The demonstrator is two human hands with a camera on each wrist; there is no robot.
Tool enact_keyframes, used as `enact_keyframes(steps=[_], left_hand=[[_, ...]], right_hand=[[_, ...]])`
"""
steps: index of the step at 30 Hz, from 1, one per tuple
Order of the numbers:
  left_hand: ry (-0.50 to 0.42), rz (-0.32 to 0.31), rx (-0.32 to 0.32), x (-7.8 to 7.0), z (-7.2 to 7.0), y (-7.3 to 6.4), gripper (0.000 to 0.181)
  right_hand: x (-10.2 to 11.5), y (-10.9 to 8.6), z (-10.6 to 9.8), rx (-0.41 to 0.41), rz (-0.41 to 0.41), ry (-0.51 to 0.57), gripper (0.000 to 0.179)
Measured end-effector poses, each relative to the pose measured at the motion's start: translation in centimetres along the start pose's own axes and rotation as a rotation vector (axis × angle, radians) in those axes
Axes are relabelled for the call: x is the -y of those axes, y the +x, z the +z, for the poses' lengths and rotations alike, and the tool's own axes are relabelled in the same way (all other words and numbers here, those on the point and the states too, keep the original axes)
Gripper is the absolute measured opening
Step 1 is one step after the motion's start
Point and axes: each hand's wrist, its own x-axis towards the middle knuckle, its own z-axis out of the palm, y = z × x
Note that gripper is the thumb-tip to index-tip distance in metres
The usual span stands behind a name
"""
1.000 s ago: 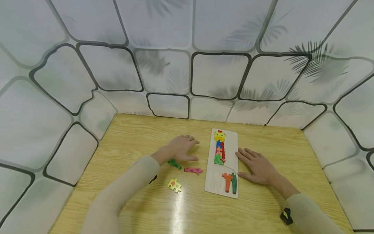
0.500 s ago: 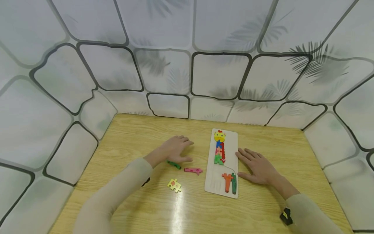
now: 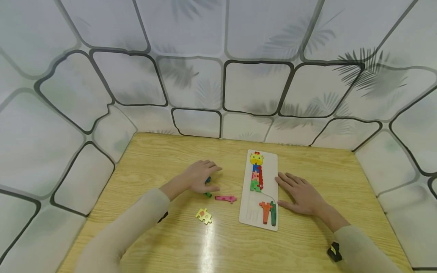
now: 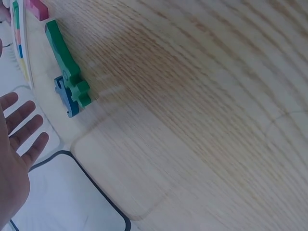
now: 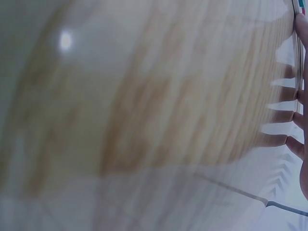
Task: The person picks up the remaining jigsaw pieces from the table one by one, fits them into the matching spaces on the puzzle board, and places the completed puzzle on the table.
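Note:
In the head view my left hand (image 3: 199,176) is over the table's left middle, fingers spread and holding nothing. It partly covers a green puzzle piece (image 4: 65,55) and a blue puzzle piece (image 4: 67,97), which lie side by side in the left wrist view. Just right of them is a pink puzzle piece (image 3: 226,199); nearer the front lies a yellow puzzle piece (image 3: 203,216). My right hand (image 3: 304,195) rests flat, fingertips at the right edge of a white giraffe puzzle board (image 3: 269,163). Seated in the board are the yellow head (image 3: 257,159), neck pieces, and orange (image 3: 265,212) and dark green (image 3: 274,214) leg pieces.
The wooden table (image 3: 164,151) is bounded at the back and sides by pale curtains (image 3: 191,83) with dark outlines and leaf prints. A bright glare streak crosses the table's front middle.
My left hand has drifted left, away from the board, bringing the blue piece into sight beside its fingers and hiding more of the green one. My right hand has stayed in place.

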Motion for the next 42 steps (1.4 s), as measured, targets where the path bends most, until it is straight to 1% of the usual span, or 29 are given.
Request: enact_keyframes(steps=[5,13,16,20,22,27,34,42], left_hand=[[0.007,0.007,-0.023,0.2,0.0,-1.1,0.077],[0.041,0.015,-0.027,0.4,0.0,-2.9,0.077],[0.048,0.019,-0.025,0.1,0.0,-3.5,0.077],[0.035,0.026,-0.020,-0.4,0.0,-4.3,0.076],[0.026,0.031,-0.027,-0.6,0.1,-4.7,0.076],[0.036,0.045,-0.042,-1.0,0.5,-5.8,0.079],[0.039,0.053,-0.028,-1.5,1.0,-7.1,0.082],[0.060,0.063,-0.058,-1.9,1.7,-8.4,0.082]], right_hand=[[0.0,0.1,0.0,0.002,-0.001,0.006,0.086],[-0.1,0.1,0.2,-0.008,-0.005,0.006,0.085],[-0.2,0.1,0.3,-0.018,-0.010,0.004,0.085],[-0.2,0.0,0.3,-0.025,-0.010,0.005,0.085],[-0.2,0.0,0.3,-0.027,-0.011,0.002,0.086],[-0.2,0.0,0.3,-0.017,-0.006,0.001,0.086],[-0.2,0.0,0.3,-0.012,-0.003,0.000,0.086],[-0.1,0.1,0.2,0.005,0.004,-0.001,0.086]])
